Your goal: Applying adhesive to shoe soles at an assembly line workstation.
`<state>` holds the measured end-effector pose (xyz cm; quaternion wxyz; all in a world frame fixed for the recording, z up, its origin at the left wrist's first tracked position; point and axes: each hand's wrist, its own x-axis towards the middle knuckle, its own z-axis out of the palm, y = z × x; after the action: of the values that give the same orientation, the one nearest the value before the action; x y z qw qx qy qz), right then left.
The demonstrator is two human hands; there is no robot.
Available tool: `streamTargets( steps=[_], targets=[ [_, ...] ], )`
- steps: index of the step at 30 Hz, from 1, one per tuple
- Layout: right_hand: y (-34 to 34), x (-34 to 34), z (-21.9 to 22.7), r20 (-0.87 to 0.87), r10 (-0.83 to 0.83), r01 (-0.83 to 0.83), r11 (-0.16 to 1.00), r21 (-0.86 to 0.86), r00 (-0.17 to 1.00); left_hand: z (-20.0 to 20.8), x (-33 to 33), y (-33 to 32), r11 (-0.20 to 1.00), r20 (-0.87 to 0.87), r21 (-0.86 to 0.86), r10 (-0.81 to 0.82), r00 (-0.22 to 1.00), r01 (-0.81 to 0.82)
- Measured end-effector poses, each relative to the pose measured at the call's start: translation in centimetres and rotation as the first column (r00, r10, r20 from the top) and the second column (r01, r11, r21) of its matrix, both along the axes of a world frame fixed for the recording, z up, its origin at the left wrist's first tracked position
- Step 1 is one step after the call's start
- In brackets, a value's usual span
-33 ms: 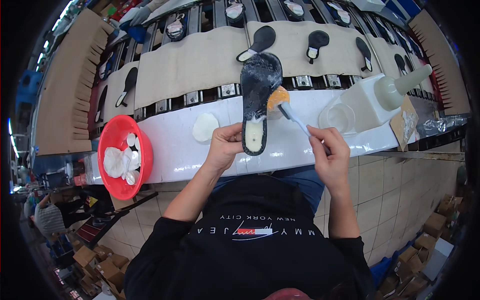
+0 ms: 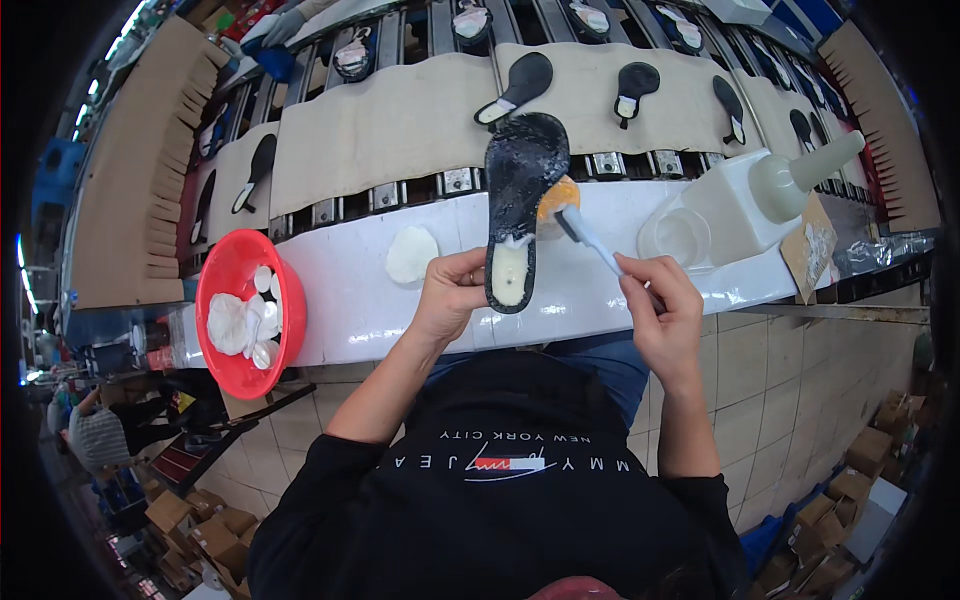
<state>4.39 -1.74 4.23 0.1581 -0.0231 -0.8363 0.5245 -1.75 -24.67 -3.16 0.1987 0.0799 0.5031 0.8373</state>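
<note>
A black shoe sole (image 2: 527, 160) with a cream heel patch is upright in my left hand (image 2: 452, 295), pinched at its heel end. Its front part looks wet, with whitish smears. My right hand (image 2: 665, 305) is closed around the light handle of a small brush (image 2: 592, 238), like a toothbrush with dark bristles. The bristles are just right of the sole, over a round orange thing (image 2: 558, 195) partly hidden behind it. A white round pad (image 2: 411, 256) lies on the white table (image 2: 350, 300) left of my left hand.
A red bowl (image 2: 295, 320) with white pads stands at the left. To the right are a clear cup (image 2: 672, 235) and a white bottle (image 2: 740, 200) with a long spout. Beyond the table, more soles (image 2: 634, 82) lie on a cloth-covered roller conveyor (image 2: 400, 120).
The sole in my left hand has shifted slightly down and right, and the whitish smears on its front look fainter. The brush has barely moved.
</note>
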Motion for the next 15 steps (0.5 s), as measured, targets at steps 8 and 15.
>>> streamTargets(
  steps=[8, 15],
  targets=[
    [-1.0, -0.6, 0.0, -0.001, 0.245, -0.242, 0.956, 0.169, 0.969, -0.1, 0.6, -0.4, 0.995, 0.041, -0.008, -0.096, 0.994, 0.097],
    [0.4, -3.6, -0.3, -0.13, 0.147, -0.126, 0.98, 0.154, 0.981, -0.4, 0.9, -0.9, 0.986, 0.113, 0.046, -0.162, 0.98, 0.158]
  ],
)
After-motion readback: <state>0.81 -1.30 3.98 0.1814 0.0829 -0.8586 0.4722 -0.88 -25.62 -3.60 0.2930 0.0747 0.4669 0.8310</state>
